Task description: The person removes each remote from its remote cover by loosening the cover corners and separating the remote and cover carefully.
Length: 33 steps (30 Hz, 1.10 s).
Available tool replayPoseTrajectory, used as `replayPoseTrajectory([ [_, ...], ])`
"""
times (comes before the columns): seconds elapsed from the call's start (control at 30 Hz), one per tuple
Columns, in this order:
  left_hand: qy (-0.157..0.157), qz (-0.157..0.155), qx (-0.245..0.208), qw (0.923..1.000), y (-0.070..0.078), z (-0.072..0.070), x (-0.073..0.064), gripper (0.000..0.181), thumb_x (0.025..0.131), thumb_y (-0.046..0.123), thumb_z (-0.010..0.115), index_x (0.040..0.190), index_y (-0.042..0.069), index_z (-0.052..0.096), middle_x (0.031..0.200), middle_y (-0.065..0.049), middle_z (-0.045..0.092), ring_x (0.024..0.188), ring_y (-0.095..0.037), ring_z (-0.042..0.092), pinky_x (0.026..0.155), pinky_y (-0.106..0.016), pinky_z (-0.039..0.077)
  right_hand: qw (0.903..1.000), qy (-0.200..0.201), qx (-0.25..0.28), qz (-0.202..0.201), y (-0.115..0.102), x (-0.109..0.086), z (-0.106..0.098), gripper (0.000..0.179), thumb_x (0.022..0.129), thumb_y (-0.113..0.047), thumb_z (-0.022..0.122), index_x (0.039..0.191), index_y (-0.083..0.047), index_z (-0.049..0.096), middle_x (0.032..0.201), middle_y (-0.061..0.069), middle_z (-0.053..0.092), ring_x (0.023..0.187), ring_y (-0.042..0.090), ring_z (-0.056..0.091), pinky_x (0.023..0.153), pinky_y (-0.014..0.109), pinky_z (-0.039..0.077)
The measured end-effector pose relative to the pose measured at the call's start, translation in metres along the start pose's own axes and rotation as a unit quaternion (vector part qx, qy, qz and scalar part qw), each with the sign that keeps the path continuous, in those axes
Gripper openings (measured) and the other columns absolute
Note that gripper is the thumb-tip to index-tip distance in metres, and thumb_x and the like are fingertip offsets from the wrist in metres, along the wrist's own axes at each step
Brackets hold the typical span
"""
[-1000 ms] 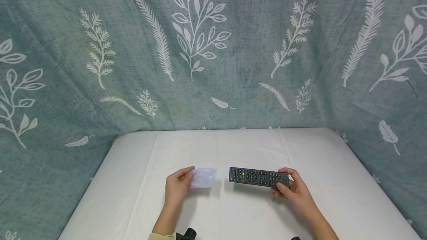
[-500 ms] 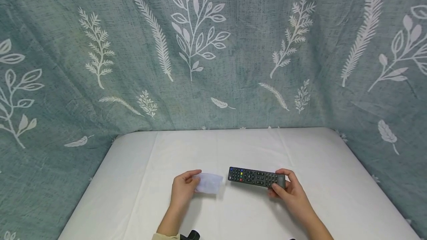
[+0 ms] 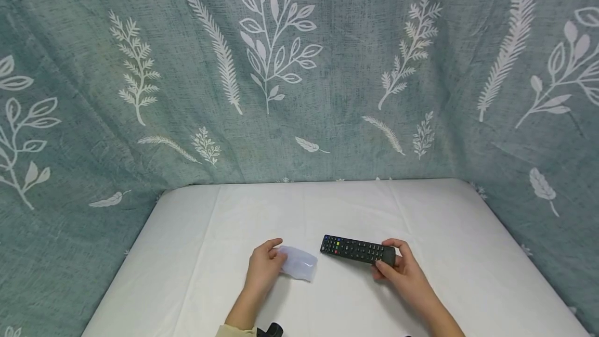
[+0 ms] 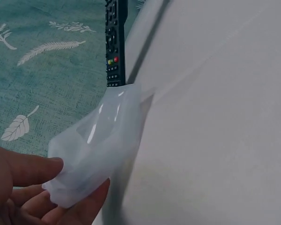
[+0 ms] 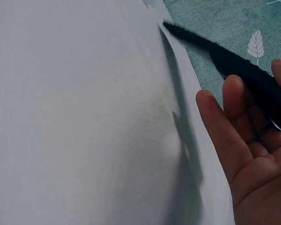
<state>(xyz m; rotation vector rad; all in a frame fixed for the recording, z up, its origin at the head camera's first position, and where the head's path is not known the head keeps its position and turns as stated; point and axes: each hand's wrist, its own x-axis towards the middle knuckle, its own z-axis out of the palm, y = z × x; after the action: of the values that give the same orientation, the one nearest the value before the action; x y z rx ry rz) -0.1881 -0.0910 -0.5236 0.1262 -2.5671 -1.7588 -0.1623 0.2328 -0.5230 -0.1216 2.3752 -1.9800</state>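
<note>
My left hand (image 3: 264, 270) pinches one end of a limp, translucent whitish plastic sleeve (image 3: 298, 263) between thumb and fingers. Seen from the left wrist, the sleeve (image 4: 100, 136) bulges and its far end overlaps the button end of a black remote control (image 4: 114, 42). In the head view a small gap shows between the sleeve and the remote control (image 3: 354, 249). My right hand (image 3: 408, 277) holds the remote by its plain end, buttons up, thumb on the near edge. The remote (image 5: 253, 77) hangs above the table, casting a shadow, in the right wrist view.
A table with a white cloth (image 3: 234, 212) lies beneath both hands. Behind and beside it hangs a green curtain (image 3: 346, 66) with white leaf prints. A black wrist device (image 3: 271, 330) shows at the left wrist, beside a beige cuff (image 3: 235, 331).
My left hand has moved right with the sleeve, which now tilts down at its right end. The right hand has shifted slightly left with the remote, narrowing the space between them.
</note>
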Motion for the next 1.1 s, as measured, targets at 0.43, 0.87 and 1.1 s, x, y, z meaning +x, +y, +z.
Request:
replayPoseTrajectory([
  [0.43, 0.058, 0.066, 0.158, 0.9836, 0.0, 0.003, -0.007, 0.045, 0.079, 0.001, 0.076, 0.123, -0.002, 0.066, 0.121, -0.024, 0.069, 0.112, -0.041, 0.067, 0.092, -0.05, 0.056, 0.9952, -0.052, -0.074, 0.038, -0.002, -0.01, 0.0, 0.064, 0.097, -0.003, 0.056, 0.154, -0.013, 0.026, 0.117, 0.027, 0.066, 0.091, 0.016, 0.071, 0.069, 0.034, 0.062],
  [0.87, 0.103, 0.049, 0.276, 0.9543, -0.006, 0.008, -0.012, 0.045, 0.075, 0.019, 0.085, 0.114, 0.001, 0.071, 0.108, -0.016, 0.068, 0.095, -0.031, 0.065, 0.073, -0.044, 0.057, 0.9273, 0.009, -0.374, 0.014, -0.004, -0.011, 0.009, 0.056, 0.083, -0.032, 0.08, 0.134, -0.018, 0.06, 0.09, -0.008, 0.062, 0.081, 0.008, 0.052, 0.07, 0.026, 0.043],
  [1.1, 0.099, 0.058, 0.243, 0.9631, -0.006, 0.011, -0.011, 0.041, 0.075, 0.012, 0.083, 0.112, -0.002, 0.071, 0.102, -0.015, 0.067, 0.092, -0.03, 0.068, 0.078, -0.044, 0.058, 0.888, 0.028, -0.457, -0.041, 0.004, -0.015, 0.019, 0.056, 0.072, -0.044, 0.085, 0.119, -0.018, 0.068, 0.118, 0.0, 0.065, 0.106, 0.017, 0.057, 0.089, 0.043, 0.052],
])
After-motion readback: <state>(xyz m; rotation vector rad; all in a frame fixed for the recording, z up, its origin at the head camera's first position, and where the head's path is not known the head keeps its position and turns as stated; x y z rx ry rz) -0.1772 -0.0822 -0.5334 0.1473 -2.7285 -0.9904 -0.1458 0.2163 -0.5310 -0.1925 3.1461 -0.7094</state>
